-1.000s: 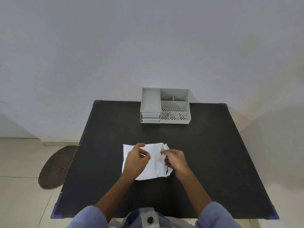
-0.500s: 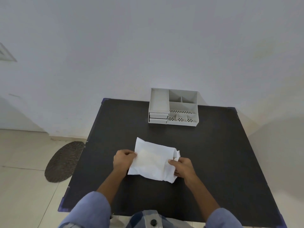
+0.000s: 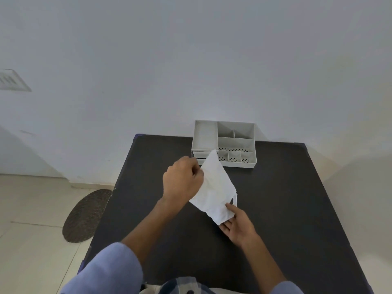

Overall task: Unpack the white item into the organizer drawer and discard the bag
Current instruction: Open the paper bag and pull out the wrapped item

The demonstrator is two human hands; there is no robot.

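Black table (image 3: 286, 198) against a pale wall; floor tiles and a dark oval mat (image 3: 84, 217) off to the left, well clear of the work.

Grey organizer (image 3: 224, 143) at the far edge of the table, open compartments on top, drawer fronts at lower left partly hidden behind the raised bag corner. Drawers look closed, though hard to tell for sure.

White bag (image 3: 214, 187) lifted off the table and tilted, upper corner toward the organizer, mouth end low and to the right. Contents not visible; white item presumably inside.

Left hand (image 3: 182, 179) closed, pinching the bag's upper left edge. Right hand (image 3: 237, 225) half open below the mouth end, palm up, thumb on the bag's lower corner, fingers loosely cupped.

Step in hand, by judgement: tipping the bag to slide the item out into the right hand. Early in the task; nothing in the drawer, bag not discarded.

Next move calls for: catching or drawing out the item, then a free hand to pull a drawer open.

Obstacles: none on the table between hands and organizer. Risk: item dropping past the right palm.
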